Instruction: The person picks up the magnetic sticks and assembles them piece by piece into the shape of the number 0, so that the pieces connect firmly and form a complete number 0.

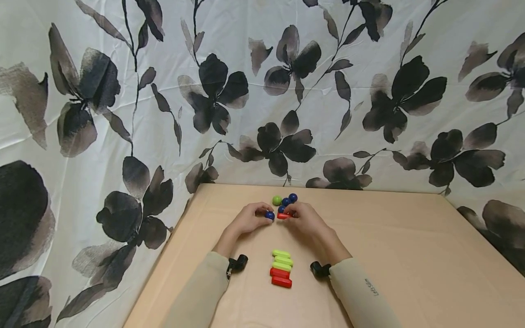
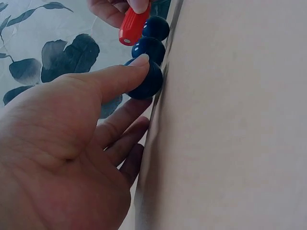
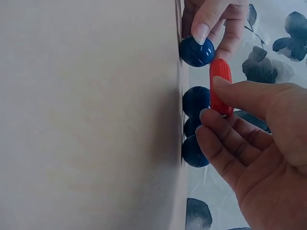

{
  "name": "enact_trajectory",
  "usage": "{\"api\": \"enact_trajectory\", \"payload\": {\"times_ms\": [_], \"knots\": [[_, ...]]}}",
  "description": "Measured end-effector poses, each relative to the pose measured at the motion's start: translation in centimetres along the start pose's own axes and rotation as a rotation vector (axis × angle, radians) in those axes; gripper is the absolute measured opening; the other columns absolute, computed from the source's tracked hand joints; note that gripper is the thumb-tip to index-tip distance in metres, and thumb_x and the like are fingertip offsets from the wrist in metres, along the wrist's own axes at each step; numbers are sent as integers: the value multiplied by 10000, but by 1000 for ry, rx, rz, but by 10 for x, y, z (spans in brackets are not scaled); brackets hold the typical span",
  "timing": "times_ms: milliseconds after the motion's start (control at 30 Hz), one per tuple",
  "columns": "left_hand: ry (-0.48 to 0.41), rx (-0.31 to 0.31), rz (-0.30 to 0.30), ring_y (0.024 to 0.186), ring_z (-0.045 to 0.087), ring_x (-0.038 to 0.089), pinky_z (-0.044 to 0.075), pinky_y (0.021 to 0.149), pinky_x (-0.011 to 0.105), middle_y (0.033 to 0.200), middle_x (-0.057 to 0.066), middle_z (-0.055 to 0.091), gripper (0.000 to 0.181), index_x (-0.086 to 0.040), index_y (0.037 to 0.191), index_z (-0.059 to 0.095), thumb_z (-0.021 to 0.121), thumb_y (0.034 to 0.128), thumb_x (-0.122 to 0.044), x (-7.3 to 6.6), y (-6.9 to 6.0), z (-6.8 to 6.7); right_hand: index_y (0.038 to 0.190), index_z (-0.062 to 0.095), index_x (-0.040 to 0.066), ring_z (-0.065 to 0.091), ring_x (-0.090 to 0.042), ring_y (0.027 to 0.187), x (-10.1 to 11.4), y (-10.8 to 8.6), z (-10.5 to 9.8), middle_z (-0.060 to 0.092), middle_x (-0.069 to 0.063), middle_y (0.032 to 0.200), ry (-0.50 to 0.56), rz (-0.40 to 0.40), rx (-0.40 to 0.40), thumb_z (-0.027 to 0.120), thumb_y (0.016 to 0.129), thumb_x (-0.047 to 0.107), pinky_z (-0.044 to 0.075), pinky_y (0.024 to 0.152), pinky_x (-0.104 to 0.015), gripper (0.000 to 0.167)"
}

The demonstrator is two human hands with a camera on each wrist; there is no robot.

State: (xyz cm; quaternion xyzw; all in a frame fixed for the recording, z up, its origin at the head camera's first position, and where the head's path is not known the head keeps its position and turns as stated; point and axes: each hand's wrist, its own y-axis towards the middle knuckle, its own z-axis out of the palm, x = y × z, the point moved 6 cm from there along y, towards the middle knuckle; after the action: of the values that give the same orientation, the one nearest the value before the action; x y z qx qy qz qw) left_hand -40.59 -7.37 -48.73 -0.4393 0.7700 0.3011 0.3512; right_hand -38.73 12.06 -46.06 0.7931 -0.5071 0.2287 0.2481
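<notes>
My left hand (image 1: 249, 219) pinches a glossy dark blue ball (image 1: 269, 215) between thumb and fingers, low at the tabletop. In my right hand (image 1: 308, 219) is a short red plastic rod (image 1: 283, 216), held by the thumb and fingertips with one end toward that ball. The head view shows a small gap between rod and ball. The right wrist view shows the same red rod (image 3: 220, 68) beside the held blue ball (image 3: 197, 51). Further blue balls (image 1: 293, 197) stand in a row just behind the right hand, partly covered by it, and a green ball (image 1: 276, 200) is to their left.
Nearer the front edge lies a column of short rods: several yellow-green rods (image 1: 281, 260) behind two red rods (image 1: 281, 282). They rest on the tan tabletop (image 1: 393, 255) between the forearms. A floral cloth (image 1: 254, 105) hangs behind the table.
</notes>
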Motion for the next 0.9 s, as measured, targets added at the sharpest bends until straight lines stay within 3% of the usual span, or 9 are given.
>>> {"api": "enact_trajectory", "payload": {"times_ms": [233, 533, 900], "knots": [[-36, 67, -3, 1029, 614, 199, 459, 1008, 431, 1096, -34, 737, 323, -171, 1204, 742, 836, 897, -201, 0, 1, 3, 1000, 795, 165, 566, -189, 863, -1, 1, 3, 668, 12, 911, -14, -1, 38, 812, 903, 107, 526, 821, -333, 115], [-68, 90, -16, 1049, 630, 190, 479, 1021, 440, 1134, -1, 738, 341, -144, 1229, 735, 829, 903, -181, 0, -1, 8, 1018, 793, 147, 565, -181, 859, -6, 0, 5, 668, 3, 917, -12, -7, 55, 819, 895, 103, 528, 797, -306, 133], [-60, 76, -25, 1055, 631, 204, 482, 1037, 463, 1139, 3, 734, 335, -165, 1231, 737, 824, 909, -196, -2, -2, 6, 1058, 797, 137, 562, -195, 875, -8, -1, 2, 681, -8, 953, 45, -20, 65, 782, 928, 97, 516, 755, -288, 136]]}}
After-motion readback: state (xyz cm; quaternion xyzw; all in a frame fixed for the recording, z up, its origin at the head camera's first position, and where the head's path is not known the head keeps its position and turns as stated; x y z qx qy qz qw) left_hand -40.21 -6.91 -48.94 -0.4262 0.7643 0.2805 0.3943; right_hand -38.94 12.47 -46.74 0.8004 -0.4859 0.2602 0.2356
